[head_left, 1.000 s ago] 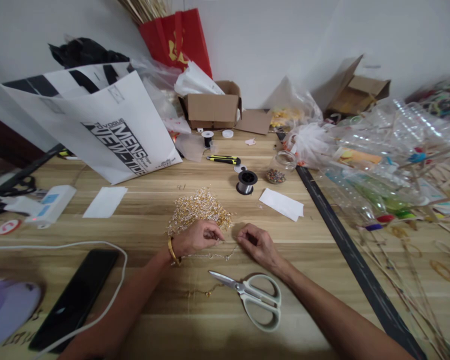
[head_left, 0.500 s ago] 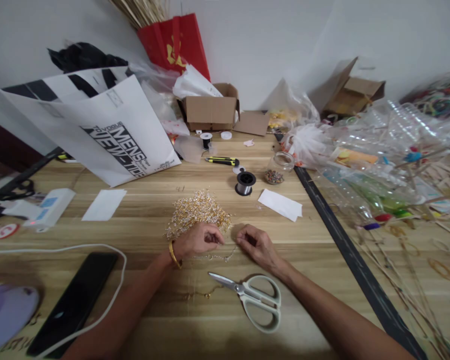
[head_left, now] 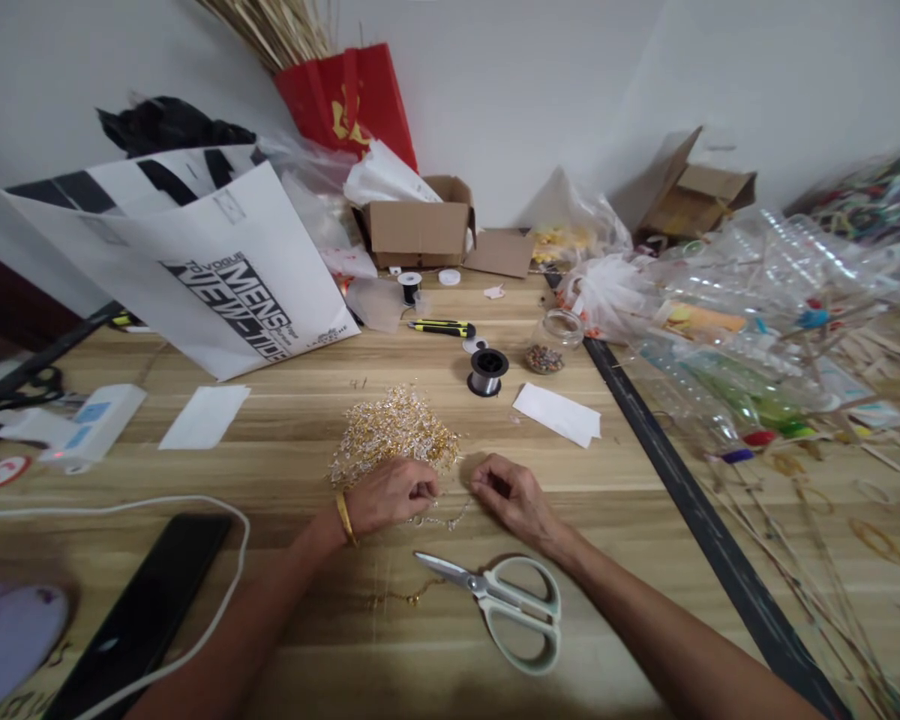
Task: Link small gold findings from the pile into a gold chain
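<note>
My left hand (head_left: 396,493), a gold bangle at its wrist, is closed with the fingers curled at the near edge of a heap of small gold and clear beads (head_left: 394,430). Anything in its fingertips is too small to make out. To its right my right hand (head_left: 516,497) is pinched shut at the end of a thin beaded strand (head_left: 444,521), which hangs in a curve between the hands. Below them lie open scissors (head_left: 499,598) with pale handles. Beside the blades is a short gold beaded chain (head_left: 412,598).
A spool of clear line (head_left: 487,371), a jar of beads (head_left: 547,355) and a yellow-black cutter (head_left: 441,328) stand beyond the heap. A phone (head_left: 150,600) and white cable (head_left: 246,540) lie left. Plastic bottles (head_left: 705,380) crowd the right past a black strip (head_left: 667,480).
My left hand has drawn a little to the left, widening the gap to my right hand. The right hand keeps its pinch, and the view has tilted slightly.
</note>
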A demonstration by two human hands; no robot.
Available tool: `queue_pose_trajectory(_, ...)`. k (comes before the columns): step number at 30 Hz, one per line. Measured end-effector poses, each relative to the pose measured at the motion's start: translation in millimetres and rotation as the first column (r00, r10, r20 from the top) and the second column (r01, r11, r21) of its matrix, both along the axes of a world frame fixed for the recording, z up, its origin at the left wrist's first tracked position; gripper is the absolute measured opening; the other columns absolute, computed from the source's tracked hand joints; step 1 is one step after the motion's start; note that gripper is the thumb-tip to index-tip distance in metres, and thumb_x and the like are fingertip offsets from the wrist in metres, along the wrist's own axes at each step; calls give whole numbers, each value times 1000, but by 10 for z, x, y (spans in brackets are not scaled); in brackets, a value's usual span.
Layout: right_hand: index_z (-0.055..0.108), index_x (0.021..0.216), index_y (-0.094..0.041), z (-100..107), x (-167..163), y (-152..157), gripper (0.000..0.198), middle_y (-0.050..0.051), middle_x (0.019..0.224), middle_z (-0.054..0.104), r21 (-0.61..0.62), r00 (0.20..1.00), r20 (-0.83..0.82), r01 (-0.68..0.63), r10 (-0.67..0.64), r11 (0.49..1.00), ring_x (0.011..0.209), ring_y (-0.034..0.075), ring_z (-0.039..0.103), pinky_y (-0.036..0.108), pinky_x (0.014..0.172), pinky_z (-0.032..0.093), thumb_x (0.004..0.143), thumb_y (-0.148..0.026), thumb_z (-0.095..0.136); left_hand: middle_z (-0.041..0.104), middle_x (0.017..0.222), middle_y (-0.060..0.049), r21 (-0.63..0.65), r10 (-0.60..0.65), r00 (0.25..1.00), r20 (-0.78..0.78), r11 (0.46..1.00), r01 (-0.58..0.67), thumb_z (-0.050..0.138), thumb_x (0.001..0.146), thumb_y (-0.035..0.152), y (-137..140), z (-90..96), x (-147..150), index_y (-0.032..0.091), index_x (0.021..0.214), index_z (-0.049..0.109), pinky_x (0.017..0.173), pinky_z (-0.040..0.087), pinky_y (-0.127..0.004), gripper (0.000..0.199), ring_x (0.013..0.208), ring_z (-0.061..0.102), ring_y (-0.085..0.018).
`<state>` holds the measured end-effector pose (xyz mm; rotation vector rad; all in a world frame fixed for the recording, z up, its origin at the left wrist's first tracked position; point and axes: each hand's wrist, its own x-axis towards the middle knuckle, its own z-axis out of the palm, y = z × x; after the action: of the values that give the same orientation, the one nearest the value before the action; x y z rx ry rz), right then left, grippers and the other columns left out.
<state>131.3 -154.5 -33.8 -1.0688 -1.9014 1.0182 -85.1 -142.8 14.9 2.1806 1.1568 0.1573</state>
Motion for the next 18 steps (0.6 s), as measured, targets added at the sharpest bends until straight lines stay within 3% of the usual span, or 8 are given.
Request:
queue_pose_trajectory(9, 56, 73, -15, 23, -5, -4, 9, 0, 64, 51, -21, 1000, -1, 0, 0, 1000, 57, 11, 44, 21, 52, 33, 81, -18, 53, 62, 63, 0, 27, -28, 986, -164, 999, 32, 54, 72, 17, -12, 118, -17, 17, 70, 65, 57, 32, -21, 11, 60, 52, -12)
queue_pose_trajectory(18, 55, 73, -15, 22, 1, -2, 9, -1, 64, 49, -45, 1000, -13, -7, 6, 999, 57, 11, 45, 21, 53, 34, 82, -18, 52, 62, 72, -1, 185, 139, 990, 9, 973, -138, 53, 79, 17, 130, 50, 18, 16, 76, 65, 66, 38, -22, 13, 68, 54, -13)
